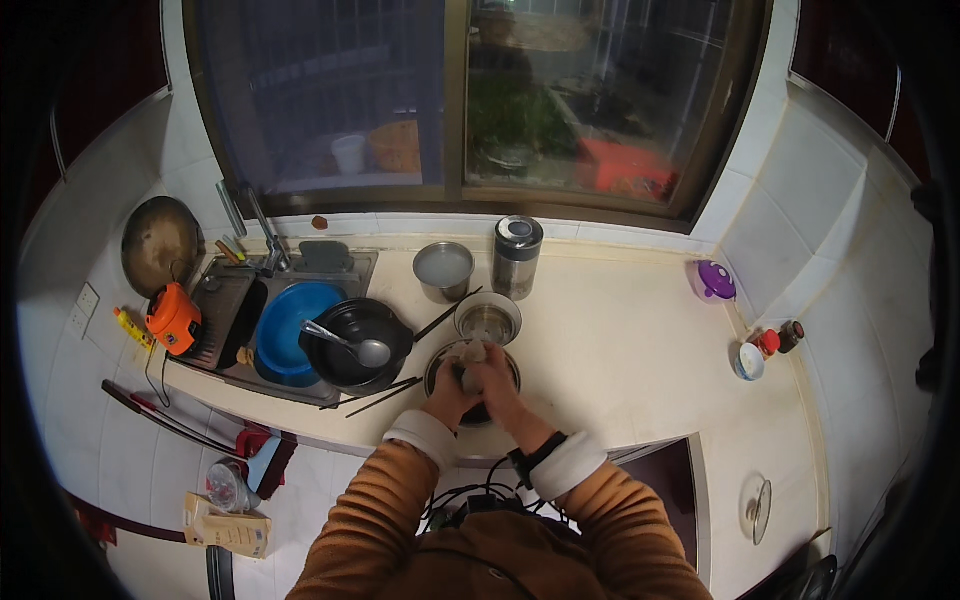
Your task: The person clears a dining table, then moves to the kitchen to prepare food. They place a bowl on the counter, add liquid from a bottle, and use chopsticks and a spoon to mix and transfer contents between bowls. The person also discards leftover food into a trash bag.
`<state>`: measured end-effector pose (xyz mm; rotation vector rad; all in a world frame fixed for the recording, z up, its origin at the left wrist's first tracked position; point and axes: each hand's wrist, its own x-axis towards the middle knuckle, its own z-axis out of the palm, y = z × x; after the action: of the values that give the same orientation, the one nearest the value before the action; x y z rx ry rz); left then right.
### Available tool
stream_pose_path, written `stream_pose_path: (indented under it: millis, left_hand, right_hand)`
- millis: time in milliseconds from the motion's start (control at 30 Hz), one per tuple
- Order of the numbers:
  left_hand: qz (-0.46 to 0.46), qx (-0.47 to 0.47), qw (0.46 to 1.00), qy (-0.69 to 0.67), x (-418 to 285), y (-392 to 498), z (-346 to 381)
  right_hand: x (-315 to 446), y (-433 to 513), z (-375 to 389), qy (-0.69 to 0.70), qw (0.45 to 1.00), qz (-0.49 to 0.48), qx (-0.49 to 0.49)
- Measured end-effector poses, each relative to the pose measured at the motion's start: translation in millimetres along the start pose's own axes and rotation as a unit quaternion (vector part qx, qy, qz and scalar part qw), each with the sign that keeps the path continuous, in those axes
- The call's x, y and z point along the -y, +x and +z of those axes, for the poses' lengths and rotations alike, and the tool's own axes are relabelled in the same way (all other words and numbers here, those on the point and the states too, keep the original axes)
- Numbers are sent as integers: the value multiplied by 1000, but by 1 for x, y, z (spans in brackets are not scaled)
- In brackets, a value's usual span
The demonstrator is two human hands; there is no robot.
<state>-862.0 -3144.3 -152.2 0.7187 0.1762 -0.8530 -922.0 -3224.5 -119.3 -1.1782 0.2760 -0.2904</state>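
Observation:
My left hand [448, 395] and my right hand [501, 386] come together over a dark round pot [475, 417] near the counter's front edge. Between them they hold a pale greyish lump [472, 375], blurred, its material unclear. Right behind my hands stands a metal bowl [488, 316] with some liquid in it. Further back are a steel pot [444, 270] of cloudy whitish liquid and a steel canister with a dark lid [517, 259]. The inside of the dark pot is mostly hidden by my hands.
Left of my hands, a black pot [360, 322] with a metal ladle [371, 352] overlaps a blue basin [292, 330] at the sink. Several dark chopsticks [384, 393] lie near it. An orange appliance [174, 319] stands far left. A purple container [714, 281] and small jars stand right.

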Motion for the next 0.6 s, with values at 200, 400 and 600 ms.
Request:
stream_pose_path:
  millis: [200,400,600]
  left_hand:
    - [-26,101,993,-49,10,15,-12]
    - [-8,57,973,223,-66,-70,26]
    - [190,-91,614,761,-123,-89,-52]
  right_hand:
    - [-53,18,-4,-332,943,13,-4]
    - [-29,12,-21,-616,784,-72,-43]
    - [19,-13,-26,-566,812,-98,-107]
